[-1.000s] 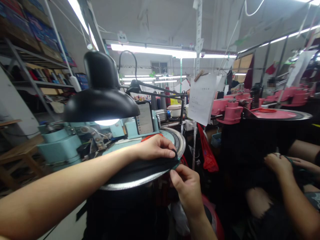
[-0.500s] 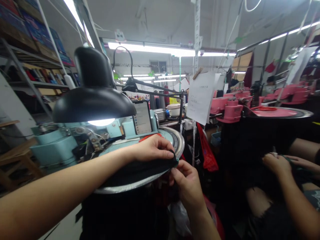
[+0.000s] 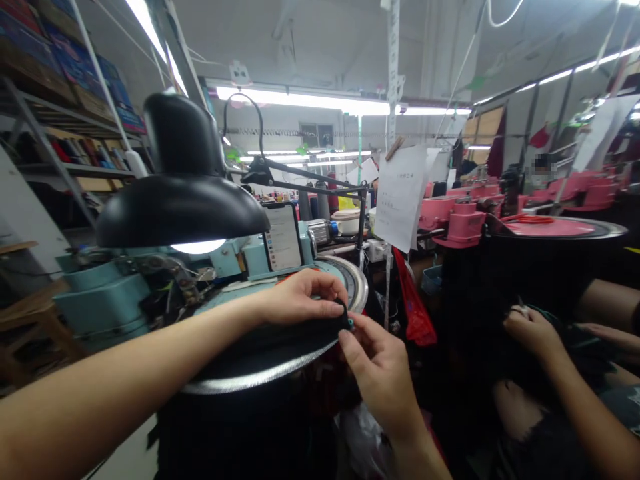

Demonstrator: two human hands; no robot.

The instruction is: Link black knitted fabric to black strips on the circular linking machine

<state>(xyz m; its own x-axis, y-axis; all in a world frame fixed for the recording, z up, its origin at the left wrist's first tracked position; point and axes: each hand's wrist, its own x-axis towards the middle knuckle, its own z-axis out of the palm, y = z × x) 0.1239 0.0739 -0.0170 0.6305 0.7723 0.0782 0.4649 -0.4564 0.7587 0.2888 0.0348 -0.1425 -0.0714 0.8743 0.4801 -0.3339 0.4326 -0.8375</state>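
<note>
My left hand (image 3: 307,298) reaches across the round dial of a linking machine and pinches black knit fabric (image 3: 287,340) between thumb and fingers. The cloth lies along the dial's toothed metal rim (image 3: 260,379) and hangs dark below it. Close by on the right, my right hand (image 3: 383,367) has its thumb and fingertips closed at the fabric's edge. A small bit of green thread (image 3: 351,323) shows between the two hands. The exact grip of the right fingertips is partly hidden.
A black lamp (image 3: 185,207) hangs low over the dial at left. Behind the hands, a phone (image 3: 285,237) leans on the turquoise machine. Paper sheets (image 3: 397,200) hang at centre right above a red bag (image 3: 417,307). A co-worker's hand (image 3: 533,330) is at right, near a pink machine (image 3: 460,223).
My right hand has shifted slightly, its fingers less curled and its thumb higher at the cloth edge. My left hand stays nearly in place. The co-worker's hand has moved left.
</note>
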